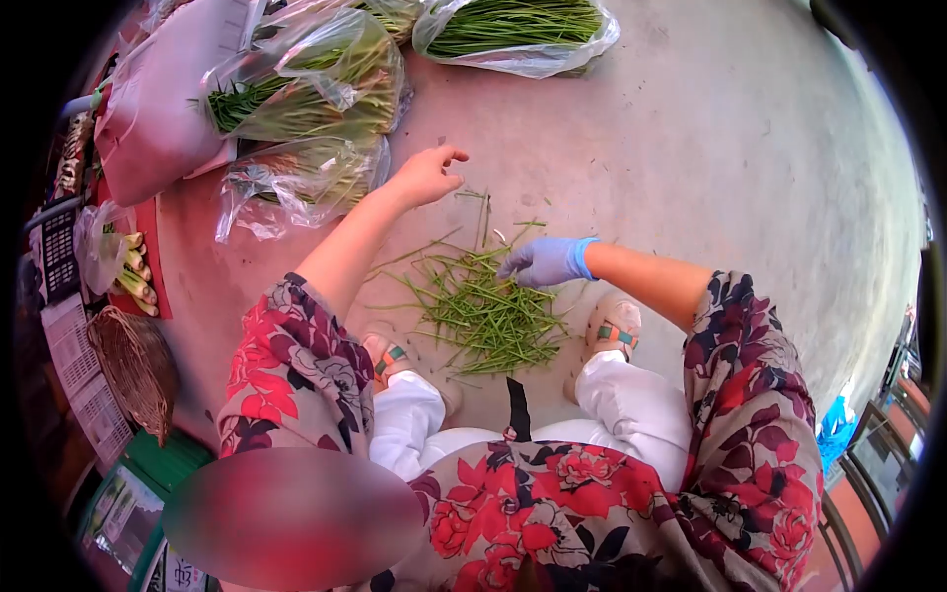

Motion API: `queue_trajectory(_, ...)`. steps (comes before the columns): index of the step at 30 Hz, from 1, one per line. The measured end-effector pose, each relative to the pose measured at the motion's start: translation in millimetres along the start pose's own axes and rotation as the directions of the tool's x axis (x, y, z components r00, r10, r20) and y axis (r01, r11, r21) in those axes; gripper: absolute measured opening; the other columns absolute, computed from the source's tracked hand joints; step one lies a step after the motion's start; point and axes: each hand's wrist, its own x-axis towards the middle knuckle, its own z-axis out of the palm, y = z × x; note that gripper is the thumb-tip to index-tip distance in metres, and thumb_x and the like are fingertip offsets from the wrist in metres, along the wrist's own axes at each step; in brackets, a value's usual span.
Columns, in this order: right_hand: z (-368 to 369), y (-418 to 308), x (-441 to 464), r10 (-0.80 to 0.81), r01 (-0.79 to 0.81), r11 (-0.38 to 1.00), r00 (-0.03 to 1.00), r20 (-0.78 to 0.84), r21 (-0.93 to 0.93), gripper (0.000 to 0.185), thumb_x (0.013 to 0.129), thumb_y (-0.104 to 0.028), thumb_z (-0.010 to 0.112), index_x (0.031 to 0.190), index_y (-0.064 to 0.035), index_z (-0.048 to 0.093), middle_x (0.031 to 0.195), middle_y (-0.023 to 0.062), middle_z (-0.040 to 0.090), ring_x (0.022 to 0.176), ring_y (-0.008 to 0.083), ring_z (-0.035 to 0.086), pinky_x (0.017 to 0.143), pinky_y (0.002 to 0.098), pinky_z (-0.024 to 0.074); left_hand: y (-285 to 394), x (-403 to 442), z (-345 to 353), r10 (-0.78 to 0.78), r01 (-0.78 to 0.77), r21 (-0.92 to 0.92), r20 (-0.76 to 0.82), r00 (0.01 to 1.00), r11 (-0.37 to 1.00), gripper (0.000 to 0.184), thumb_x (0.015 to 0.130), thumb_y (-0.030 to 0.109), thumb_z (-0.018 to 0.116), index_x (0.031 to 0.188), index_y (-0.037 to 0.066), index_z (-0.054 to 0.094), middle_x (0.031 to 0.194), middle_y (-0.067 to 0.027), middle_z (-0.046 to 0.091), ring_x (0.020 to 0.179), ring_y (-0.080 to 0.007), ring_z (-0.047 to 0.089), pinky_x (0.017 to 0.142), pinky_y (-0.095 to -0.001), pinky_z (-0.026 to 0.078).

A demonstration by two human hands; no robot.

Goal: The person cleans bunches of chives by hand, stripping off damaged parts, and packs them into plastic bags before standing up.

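Observation:
A loose pile of cut green stems lies on the floor between the feet, with a few longer stalks straggling from its upper edge. My left hand, bare, is stretched out above and left of the pile; its fingers are apart and nothing shows in them. It is near the clear bag of green stalks. On my right hand is a blue glove. That hand is over the pile's upper right edge, its fingers bent together down toward the stems; whatever they hold is hidden.
More clear bags of long green stalks lie at the top and upper left. A pale pink container stands at the far left. Below it are a bag of white-ended vegetables, a wicker basket and a green box. Sandalled feet flank the pile.

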Motion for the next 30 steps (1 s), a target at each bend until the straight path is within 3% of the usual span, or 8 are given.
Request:
queue_trajectory(2, 75, 4, 12, 0.264, -0.306, 0.952, 0.798, 0.542, -0.013, 0.062, 0.078, -0.022, 0.055, 0.137, -0.0321, 0.038, 0.116, 0.0092, 0.059, 0.093, 0.0221, 0.059, 0.079, 0.0355, 0.049, -31, -7, 34, -0.094, 0.086, 0.115, 0.066, 0.993, 0.99, 0.05, 0.074, 0.025, 0.061, 0.123, 0.018, 0.052, 0.117, -0.0154, 0.054, 0.109, -0.0294, 0.051, 0.095, -0.0363, 0.041)
queue_trajectory(4, 136, 1, 10, 0.275, -0.294, 0.949, 0.604, 0.748, -0.111, 0.076, 0.078, -0.022, 0.057, 0.143, -0.0344, 0.02, 0.13, 0.0123, 0.049, 0.101, 0.0262, 0.057, 0.083, 0.039, 0.0472, -39, -23, 62, -0.26, 0.256, 0.1, 0.034, 0.965, 0.961, 0.055, 0.073, 0.024, 0.061, 0.127, 0.022, 0.049, 0.123, -0.016, 0.049, 0.115, -0.0315, 0.047, 0.098, -0.0372, 0.039)
queue_trajectory(7, 250, 62, 30, 0.179, -0.04, 0.981, 0.551, 0.815, -0.189, 0.082, 0.075, -0.02, 0.06, 0.145, -0.0284, 0.017, 0.118, 0.0141, 0.055, 0.098, 0.0253, 0.056, 0.081, 0.0387, 0.0471, -22, -39, 80, -0.343, 0.348, 0.209, -0.062, 0.937, 0.914, 0.055, 0.071, 0.024, 0.062, 0.125, 0.028, 0.049, 0.123, -0.014, 0.046, 0.12, -0.0309, 0.041, 0.097, -0.0379, 0.039)
queue_trajectory(10, 208, 46, 22, 0.193, 0.08, 0.919, 0.763, 0.617, -0.387, 0.081, 0.075, -0.018, 0.06, 0.144, -0.0265, 0.019, 0.119, 0.0164, 0.054, 0.1, 0.0299, 0.056, 0.082, 0.0415, 0.0465, -23, -59, 96, -0.315, 0.308, 0.177, 0.013, 0.949, 0.935, 0.054, 0.071, 0.02, 0.061, 0.124, 0.027, 0.05, 0.123, -0.0136, 0.046, 0.119, -0.0312, 0.041, 0.097, -0.038, 0.039)
queue_trajectory(18, -2, -2, 84, 0.104, -0.02, 0.864, 0.985, 0.141, -0.503, 0.042, 0.073, -0.012, 0.051, 0.114, -0.0092, 0.056, 0.105, 0.0153, 0.062, 0.093, 0.03, 0.061, 0.075, 0.0406, 0.0488, -52, -28, 87, -0.256, 0.29, -0.17, 0.194, 0.947, 0.942, 0.053, 0.072, 0.006, 0.052, 0.125, 0.015, 0.053, 0.114, -0.0161, 0.058, 0.105, -0.0267, 0.055, 0.091, -0.0324, 0.042)
queue_trajectory(22, -61, -16, 72, 0.11, -0.164, 0.901, 0.982, -0.154, -0.402, 0.043, 0.076, -0.01, 0.047, 0.117, -0.0149, 0.058, 0.114, 0.0142, 0.06, 0.101, 0.0302, 0.059, 0.085, 0.0375, 0.0469, -38, -18, 39, -0.113, 0.107, -0.112, -0.05, 0.992, 0.988, 0.051, 0.074, 0.007, 0.047, 0.124, 0.012, 0.053, 0.123, -0.0166, 0.054, 0.117, -0.0299, 0.048, 0.098, -0.0351, 0.038)
queue_trajectory(28, -102, -1, 20, 0.03, -0.141, 0.969, 0.884, -0.466, -0.204, 0.034, 0.081, -0.024, 0.052, 0.109, -0.006, 0.063, 0.104, 0.0163, 0.064, 0.099, 0.0313, 0.06, 0.088, 0.0352, 0.0461, -79, -79, -2, -0.407, 0.425, 0.06, -0.198, 0.892, 0.903, 0.025, 0.076, 0.017, 0.053, 0.095, 0.005, 0.063, 0.097, -0.0178, 0.063, 0.091, -0.0297, 0.061, 0.081, -0.0399, 0.047)
queue_trajectory(30, -109, 32, 20, 0.163, -0.288, 0.952, 0.771, -0.615, -0.108, 0.039, 0.081, -0.023, 0.052, 0.114, -0.0034, 0.058, 0.108, 0.0191, 0.062, 0.098, 0.032, 0.06, 0.088, 0.0362, 0.0461, -101, -107, -3, -0.578, 0.625, 0.251, -0.24, 0.78, 0.739, 0.036, 0.079, 0.025, 0.053, 0.107, 0.002, 0.056, 0.103, -0.0207, 0.062, 0.097, -0.0352, 0.059, 0.082, -0.0409, 0.048)
